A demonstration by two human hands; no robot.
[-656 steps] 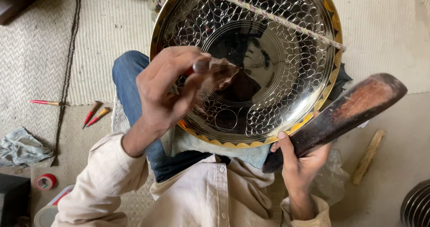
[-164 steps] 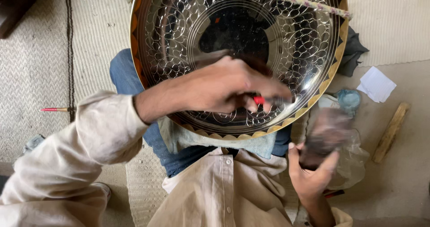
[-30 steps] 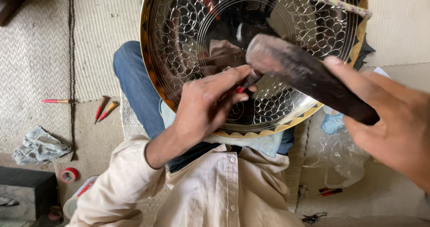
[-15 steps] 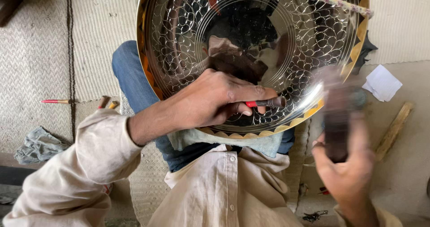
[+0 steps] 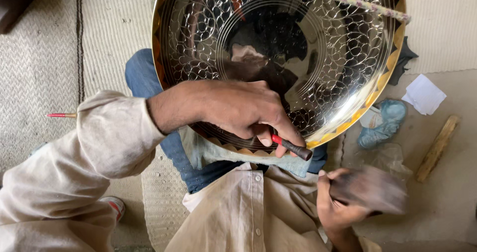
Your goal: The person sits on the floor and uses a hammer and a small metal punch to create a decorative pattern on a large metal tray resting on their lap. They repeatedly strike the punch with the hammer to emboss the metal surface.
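Brass-rimmed engraved metal tray (image 5: 348, 48) rests on the person's lap, with the left hand (image 5: 238, 108) reaching across its lower edge, forearm running in from the left. Its fingers (image 5: 266, 135) pinch a red-banded chisel (image 5: 293, 147), long axis slanting down-right, dark end protruding beyond the fingertips over the rim. Right hand (image 5: 343, 202), low and motion-blurred, grips a dark wooden mallet (image 5: 377, 187).

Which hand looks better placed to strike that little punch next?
Likely the right hand. It grips a dark, motion-blurred mallet just below the punch. The left hand is occupied, pinching the punch against the engraved metal tray near its lower rim.
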